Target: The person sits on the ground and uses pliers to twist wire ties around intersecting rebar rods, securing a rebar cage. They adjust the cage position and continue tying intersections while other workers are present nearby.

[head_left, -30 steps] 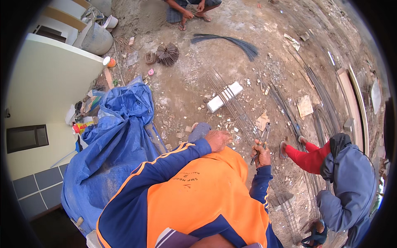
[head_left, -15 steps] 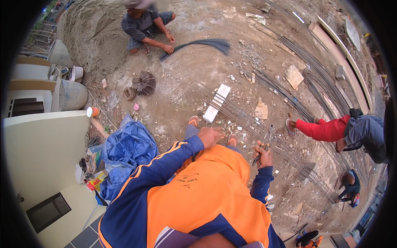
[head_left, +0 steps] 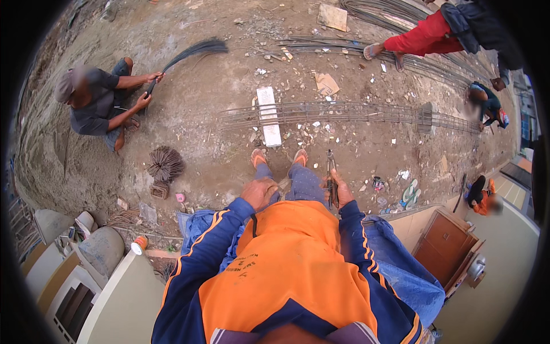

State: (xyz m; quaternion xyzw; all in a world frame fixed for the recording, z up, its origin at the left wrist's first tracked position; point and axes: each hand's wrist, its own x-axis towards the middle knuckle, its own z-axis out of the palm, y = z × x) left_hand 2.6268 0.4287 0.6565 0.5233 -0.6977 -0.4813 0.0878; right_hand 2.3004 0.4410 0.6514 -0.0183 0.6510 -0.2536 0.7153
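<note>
My right hand (head_left: 344,192) is closed round the handles of metal pincers (head_left: 330,165), whose jaws point away from me. My left hand (head_left: 260,192) is held over my left thigh with its fingers curled in. What those fingers hold, if anything, is hidden. Beyond my feet, a long cage of thin steel bars (head_left: 355,112) lies across the dirt. Its left part rests on a white block (head_left: 268,114), and a grey block (head_left: 425,116) is at its right part. Neither of my hands touches the cage.
At left a squatting person (head_left: 97,103) grips a bundle of dark wires (head_left: 195,53). A coil of brown steel pieces (head_left: 165,163) lies nearer. A person in red trousers (head_left: 421,37) stands far right; another person (head_left: 487,106) crouches at the cage's end. Blue tarpaulin (head_left: 401,269) lies behind me.
My view and body have turned rightward, so the cage now runs straight across in front. The pincers stay in my right hand. The squatting person has lifted one end of the wire bundle.
</note>
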